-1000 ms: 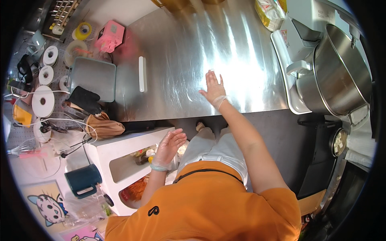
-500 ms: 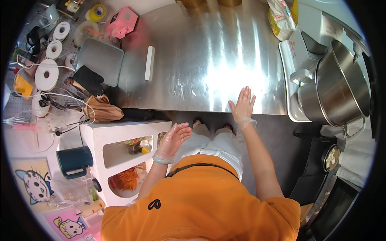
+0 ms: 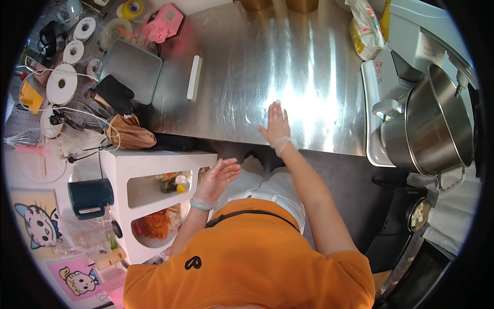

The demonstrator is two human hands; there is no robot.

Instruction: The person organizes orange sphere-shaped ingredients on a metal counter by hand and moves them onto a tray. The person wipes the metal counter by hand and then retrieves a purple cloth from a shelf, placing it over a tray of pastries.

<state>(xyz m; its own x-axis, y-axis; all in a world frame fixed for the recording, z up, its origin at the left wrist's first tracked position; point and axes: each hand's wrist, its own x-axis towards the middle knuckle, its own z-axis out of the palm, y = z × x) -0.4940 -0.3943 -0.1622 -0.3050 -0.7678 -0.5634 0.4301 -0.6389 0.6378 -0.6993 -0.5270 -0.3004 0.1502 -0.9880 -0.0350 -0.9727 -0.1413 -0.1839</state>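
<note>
My right hand (image 3: 277, 126), in a clear thin glove, lies palm down over the front part of the stainless steel table (image 3: 231, 67). Its fingers stretch away from me, and it appears to touch the metal; I see nothing held in it. A small pale patch shows at its fingertips, too small to tell from glove or glare. My left hand (image 3: 218, 180), also gloved, hovers before my waist beside the white shelf unit (image 3: 159, 159). Its fingers are loosely bent and apart, with nothing in them. Left of centre on the table lies a white bar (image 3: 193, 77).
On the right stands a mixer with a large steel bowl (image 3: 437, 123). A plastic bag (image 3: 366, 31) sits at the back right. At the left are a grey-lidded tray (image 3: 131, 69), a black glove (image 3: 114, 95), ribbon spools (image 3: 62, 84) and a dark blue mug (image 3: 90, 198).
My right hand has slid left across the steel table, fingers still stretched out. The left hand keeps nearly the same place and pose. The view has shifted slightly.
</note>
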